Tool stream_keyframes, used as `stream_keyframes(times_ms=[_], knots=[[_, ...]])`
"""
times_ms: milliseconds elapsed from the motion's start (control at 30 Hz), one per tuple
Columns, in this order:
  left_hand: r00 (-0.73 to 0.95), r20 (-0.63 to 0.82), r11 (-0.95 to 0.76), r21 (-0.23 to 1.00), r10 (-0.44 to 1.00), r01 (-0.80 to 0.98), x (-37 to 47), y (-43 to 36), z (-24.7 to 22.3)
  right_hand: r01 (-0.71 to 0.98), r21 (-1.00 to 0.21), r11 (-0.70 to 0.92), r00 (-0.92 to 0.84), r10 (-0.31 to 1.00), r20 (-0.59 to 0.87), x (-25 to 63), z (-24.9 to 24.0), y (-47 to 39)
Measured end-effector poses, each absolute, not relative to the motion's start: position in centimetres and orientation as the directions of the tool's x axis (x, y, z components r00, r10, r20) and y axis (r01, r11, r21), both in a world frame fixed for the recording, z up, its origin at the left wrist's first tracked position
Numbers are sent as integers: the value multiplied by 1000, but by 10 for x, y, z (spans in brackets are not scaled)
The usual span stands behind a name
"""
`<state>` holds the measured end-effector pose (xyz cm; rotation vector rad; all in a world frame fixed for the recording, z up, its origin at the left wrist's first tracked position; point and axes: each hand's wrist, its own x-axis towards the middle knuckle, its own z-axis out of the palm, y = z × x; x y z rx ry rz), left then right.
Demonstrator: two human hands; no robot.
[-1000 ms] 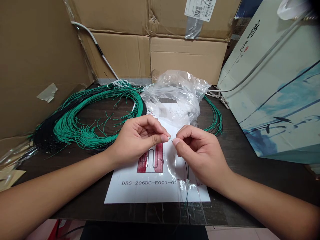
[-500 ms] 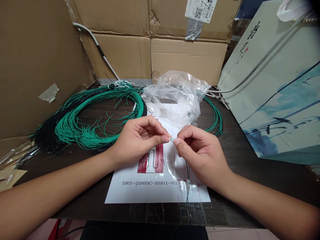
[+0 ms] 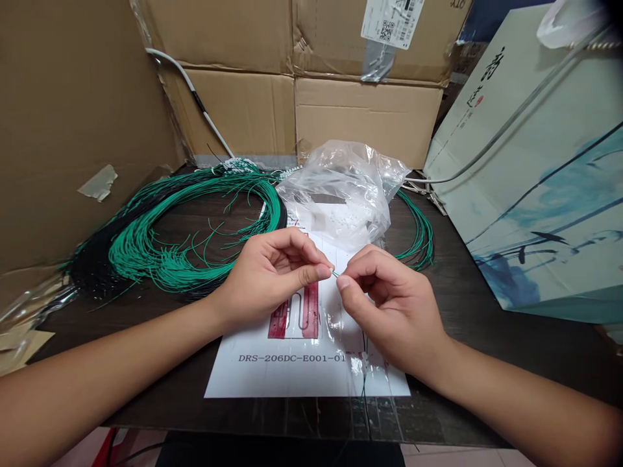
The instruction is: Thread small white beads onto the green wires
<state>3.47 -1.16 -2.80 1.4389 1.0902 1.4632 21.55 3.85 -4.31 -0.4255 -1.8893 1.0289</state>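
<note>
Over the printed sheet [image 3: 282, 383], my left hand [image 3: 272, 272] pinches a tiny white piece, perhaps a connector housing, mostly covered by the thumb and forefinger. Thin green and black wires [image 3: 335, 274] bridge the small gap to my right hand [image 3: 389, 292], whose thumb and forefinger are closed on them. Below the right hand, a green and a black wire [image 3: 365, 386] hang down past the sheet's lower edge. A small white connector [image 3: 365, 361] sits along these wires, under or beside clear plastic.
Bundled green and black wires [image 3: 131, 253] lie at left, with white connectors [image 3: 236, 166] at their far end. A clear plastic bag [image 3: 341, 188] covers the sheet's top. More green wires [image 3: 418, 230] lie right of it. Cardboard [image 3: 219, 110] and a paper bag [image 3: 535, 194] border the table.
My right fingertips have shifted slightly down and toward the left hand, still pinching the wires. My left hand has stayed nearly still.
</note>
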Motion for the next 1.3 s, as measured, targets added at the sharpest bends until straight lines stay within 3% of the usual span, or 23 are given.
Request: stream_keyframes(times_ms=[1300], knots=[[-45, 348, -344, 936, 936, 73, 35, -11, -28, -87, -818, 569, -534, 666, 520, 215, -42, 38]])
